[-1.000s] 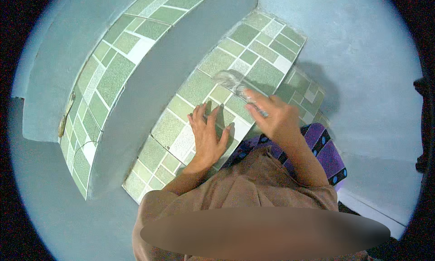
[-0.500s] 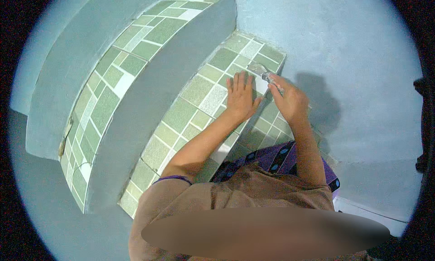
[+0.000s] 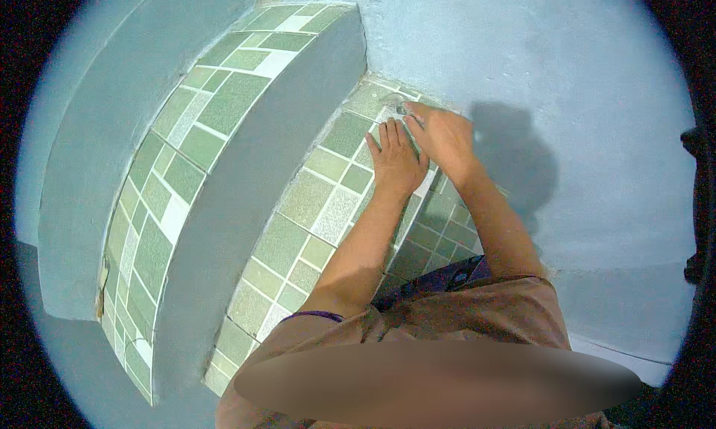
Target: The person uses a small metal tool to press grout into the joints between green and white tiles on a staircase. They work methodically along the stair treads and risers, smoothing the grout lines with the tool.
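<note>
My right hand point(image 3: 444, 138) is closed around the handle of a small scraper point(image 3: 401, 110), which looks like a putty knife. Its pale blade lies against the tiles near the far end of the lower step, and my fingers hide most of the handle. Beside it, my left hand point(image 3: 399, 161) rests palm down on the tiled step point(image 3: 298, 198), fingers spread and holding nothing. Green, pale green and white tiles of mixed sizes cover this step, with white joints between them.
A plain grey riser point(image 3: 253, 146) climbs on the left to an upper curved step point(image 3: 216, 108) with similar tiles. On the upper step's left edge lies a thin brownish strip point(image 3: 102, 287). A pale blue-grey wall point(image 3: 597, 131) borders the right side, carrying my shadow.
My right hand and the scraper have moved left and farther along the step, toward its far end. My left hand still lies flat on the tiles. The whole view has shifted slightly.
</note>
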`<action>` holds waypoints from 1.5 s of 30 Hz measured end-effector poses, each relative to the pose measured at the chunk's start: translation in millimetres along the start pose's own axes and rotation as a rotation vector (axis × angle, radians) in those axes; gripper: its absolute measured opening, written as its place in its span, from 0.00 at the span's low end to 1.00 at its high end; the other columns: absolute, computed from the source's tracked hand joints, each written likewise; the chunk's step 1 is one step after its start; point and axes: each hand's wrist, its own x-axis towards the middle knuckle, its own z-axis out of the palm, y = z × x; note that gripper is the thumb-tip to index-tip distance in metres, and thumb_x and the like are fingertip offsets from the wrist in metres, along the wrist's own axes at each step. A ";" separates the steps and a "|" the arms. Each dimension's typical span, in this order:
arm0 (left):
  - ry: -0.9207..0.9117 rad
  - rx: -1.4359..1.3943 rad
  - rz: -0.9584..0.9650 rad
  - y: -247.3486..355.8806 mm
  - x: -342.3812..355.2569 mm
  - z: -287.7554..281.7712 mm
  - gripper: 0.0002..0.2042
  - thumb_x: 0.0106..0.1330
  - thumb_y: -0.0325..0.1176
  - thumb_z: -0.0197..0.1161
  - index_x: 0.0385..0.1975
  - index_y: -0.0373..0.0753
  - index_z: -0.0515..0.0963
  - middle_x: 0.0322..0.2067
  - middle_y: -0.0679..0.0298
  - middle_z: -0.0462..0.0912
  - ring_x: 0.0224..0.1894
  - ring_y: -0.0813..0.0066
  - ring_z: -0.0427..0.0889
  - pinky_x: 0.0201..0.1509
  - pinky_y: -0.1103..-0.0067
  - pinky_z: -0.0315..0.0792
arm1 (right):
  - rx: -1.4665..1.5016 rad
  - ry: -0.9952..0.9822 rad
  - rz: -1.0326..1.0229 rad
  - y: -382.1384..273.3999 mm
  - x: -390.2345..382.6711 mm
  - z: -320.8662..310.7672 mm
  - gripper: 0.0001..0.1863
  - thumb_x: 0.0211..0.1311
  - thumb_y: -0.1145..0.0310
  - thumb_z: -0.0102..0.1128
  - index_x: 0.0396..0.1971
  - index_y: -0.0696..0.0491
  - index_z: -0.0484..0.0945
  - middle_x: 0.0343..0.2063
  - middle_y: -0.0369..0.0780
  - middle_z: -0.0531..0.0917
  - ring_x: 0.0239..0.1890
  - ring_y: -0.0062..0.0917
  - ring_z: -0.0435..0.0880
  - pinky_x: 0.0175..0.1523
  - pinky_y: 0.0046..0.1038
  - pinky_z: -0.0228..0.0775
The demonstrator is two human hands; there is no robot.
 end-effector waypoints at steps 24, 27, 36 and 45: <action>-0.014 -0.006 -0.014 3.1 1.2 -2.0 0.40 0.63 0.52 0.52 0.66 0.24 0.52 0.66 0.45 0.55 0.71 0.50 0.49 0.71 0.49 0.36 | -0.113 -0.069 -0.077 -11.1 38.4 3.1 0.16 0.61 0.57 0.52 0.44 0.45 0.81 0.30 0.45 0.85 0.33 0.39 0.85 0.39 0.41 0.77; 0.018 -0.010 -0.007 2.2 2.2 1.1 0.39 0.63 0.52 0.52 0.66 0.26 0.53 0.67 0.44 0.54 0.70 0.48 0.49 0.71 0.48 0.37 | -0.090 -0.080 -0.077 -11.4 40.5 4.7 0.16 0.61 0.57 0.52 0.44 0.46 0.81 0.30 0.45 0.85 0.33 0.40 0.85 0.40 0.41 0.77; -0.026 -0.012 -0.015 3.5 1.5 -2.7 0.40 0.63 0.51 0.53 0.65 0.23 0.52 0.67 0.45 0.55 0.70 0.49 0.49 0.71 0.48 0.36 | -0.121 -0.085 -0.073 -15.6 41.4 0.4 0.14 0.61 0.58 0.52 0.41 0.47 0.82 0.28 0.46 0.85 0.31 0.40 0.85 0.38 0.40 0.77; -0.023 0.007 -0.008 2.6 3.0 0.7 0.39 0.63 0.52 0.52 0.65 0.26 0.54 0.66 0.44 0.54 0.70 0.47 0.50 0.71 0.47 0.36 | -0.120 -0.094 -0.068 -20.3 40.6 -0.8 0.15 0.62 0.58 0.51 0.41 0.48 0.81 0.27 0.46 0.84 0.31 0.42 0.85 0.39 0.42 0.77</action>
